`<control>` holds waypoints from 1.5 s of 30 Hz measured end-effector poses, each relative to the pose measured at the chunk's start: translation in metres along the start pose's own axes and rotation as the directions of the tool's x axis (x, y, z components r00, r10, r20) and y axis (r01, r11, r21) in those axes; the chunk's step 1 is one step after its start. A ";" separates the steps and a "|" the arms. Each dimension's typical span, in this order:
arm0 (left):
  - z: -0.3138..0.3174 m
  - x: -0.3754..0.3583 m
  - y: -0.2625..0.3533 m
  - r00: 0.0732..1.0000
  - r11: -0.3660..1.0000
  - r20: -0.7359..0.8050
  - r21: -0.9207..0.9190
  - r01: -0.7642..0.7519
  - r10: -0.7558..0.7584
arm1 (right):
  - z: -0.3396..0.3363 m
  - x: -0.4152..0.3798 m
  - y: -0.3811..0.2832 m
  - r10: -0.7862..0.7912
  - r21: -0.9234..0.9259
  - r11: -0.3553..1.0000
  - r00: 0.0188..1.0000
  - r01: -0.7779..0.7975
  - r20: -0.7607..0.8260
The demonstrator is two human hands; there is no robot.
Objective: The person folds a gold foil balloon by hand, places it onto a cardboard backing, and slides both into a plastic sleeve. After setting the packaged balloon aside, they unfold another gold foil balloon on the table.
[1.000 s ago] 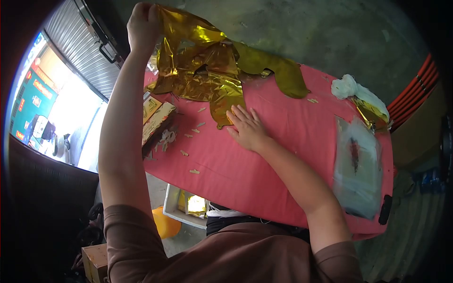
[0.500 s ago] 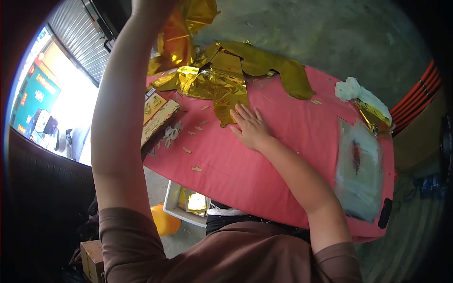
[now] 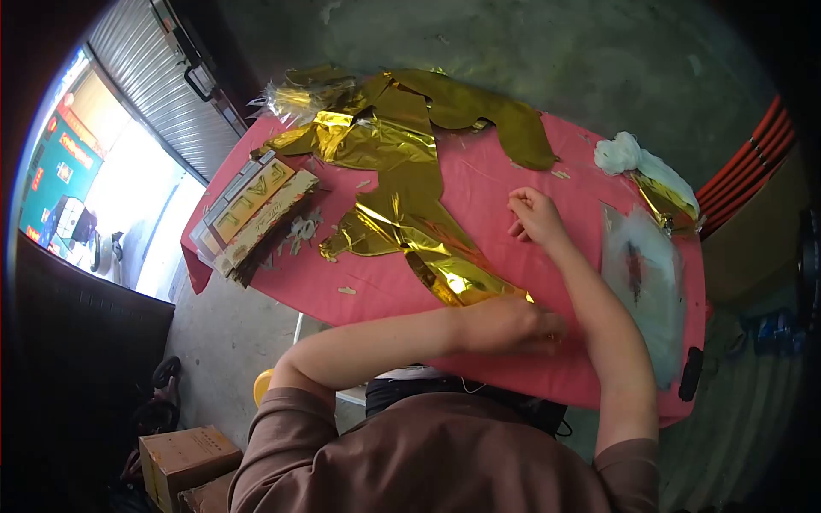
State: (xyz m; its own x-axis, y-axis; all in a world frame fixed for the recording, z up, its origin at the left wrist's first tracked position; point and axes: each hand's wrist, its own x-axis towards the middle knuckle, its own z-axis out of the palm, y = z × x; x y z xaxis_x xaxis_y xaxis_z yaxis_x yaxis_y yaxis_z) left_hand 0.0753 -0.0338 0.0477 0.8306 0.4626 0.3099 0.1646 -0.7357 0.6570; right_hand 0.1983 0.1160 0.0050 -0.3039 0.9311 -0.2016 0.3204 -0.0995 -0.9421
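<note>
Several flat gold foil balloons [image 3: 406, 141] lie overlapping across the pink-covered table. One gold foil balloon [image 3: 436, 239] stretches from the pile toward the near edge. My left hand [image 3: 513, 327] reaches across in front of my body with curled fingers, smeared by motion. The near end of that balloon runs under this hand, and a bit of gold shows at its fingers. To the right of the foil, my right hand [image 3: 534, 214] is held over the pink cloth, apart from the balloon. Its fingers are curled in, and nothing shows in them.
A printed cardboard box [image 3: 261, 209] lies at the left of the pink table [image 3: 547, 368], beside white scraps. Clear plastic bags [image 3: 641, 291] and a white bundle [image 3: 620, 154] lie at the right. Brown cartons [image 3: 188, 457] stand on the floor at lower left.
My left hand has come down from the upper left to the near edge, and gold foil now stretches toward it. My right hand has left the foil, moved right and curled its fingers.
</note>
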 end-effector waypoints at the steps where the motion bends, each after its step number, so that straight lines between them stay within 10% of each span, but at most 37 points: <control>1: -0.002 -0.002 0.005 1.000 1.000 0.000 -0.002 -0.002 0.002 | -0.006 -0.001 0.004 0.002 -0.001 1.000 1.000 -0.002 -0.002; 4: -0.020 -0.031 0.017 0.957 0.937 -0.112 -0.263 0.231 -0.267 | -0.013 -0.007 0.010 -0.131 -0.234 0.964 0.991 0.126 -0.006; 6: -0.045 -0.059 0.005 0.868 0.913 -0.304 -0.015 0.408 -0.393 | -0.010 -0.023 0.011 -0.415 -0.550 0.729 0.902 0.408 0.119; 9: -0.078 -0.108 -0.019 0.544 0.534 -0.575 0.209 0.819 -0.610 | 0.004 -0.038 0.019 -0.585 -0.688 0.464 0.776 0.558 0.235; 11: -0.081 -0.142 -0.037 0.495 0.474 -0.662 0.232 0.849 -0.563 | 0.010 -0.039 0.011 -0.406 -0.697 0.574 0.889 0.429 0.213; 14: -0.074 -0.159 -0.035 0.614 0.484 -0.631 0.396 0.781 -0.474 | 0.006 -0.013 0.012 -0.303 -0.850 0.413 0.930 0.326 0.209; 16: -0.069 -0.164 -0.036 0.653 0.557 -0.643 0.395 0.731 -0.401 | -0.010 -0.003 0.000 -0.219 -0.932 0.362 0.973 0.017 -0.068; 19: -0.067 -0.163 -0.037 0.707 0.552 -0.602 0.470 0.689 -0.370 | -0.011 -0.006 -0.010 -0.468 -0.948 0.305 0.882 0.097 -0.060; 23: -0.066 -0.150 -0.034 0.758 0.593 -0.540 0.493 0.636 -0.365 | 0.056 -0.025 -0.005 -0.605 -0.437 0.611 0.745 0.660 0.279; 26: -0.061 -0.147 -0.023 0.785 0.602 -0.487 0.514 0.611 -0.382 | 0.067 -0.036 0.011 -0.488 -0.683 0.336 0.740 0.649 0.463; 33: -0.056 -0.176 0.029 0.736 0.592 -0.496 0.447 0.671 -0.460 | 0.000 -0.012 0.021 -0.279 -0.875 0.411 0.949 0.255 0.145; 38: -0.070 -0.165 0.041 0.640 0.569 -0.384 0.295 0.768 -0.665 | 0.003 -0.007 0.014 -0.283 -0.835 0.427 0.928 0.347 0.240; 45: -0.123 -0.106 -0.072 0.743 0.603 -0.510 0.448 0.660 -0.434 | 0.010 -0.004 0.002 -0.335 -0.816 0.482 0.928 0.319 0.165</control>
State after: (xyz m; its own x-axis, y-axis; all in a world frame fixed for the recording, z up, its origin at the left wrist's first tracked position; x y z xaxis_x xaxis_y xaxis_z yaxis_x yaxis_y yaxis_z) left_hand -0.0898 0.0305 0.0520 0.2742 0.9152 0.2953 0.8859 -0.3599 0.2927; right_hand 0.1916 0.1081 0.0009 -0.5374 0.8391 0.0842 0.7893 0.5356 -0.3001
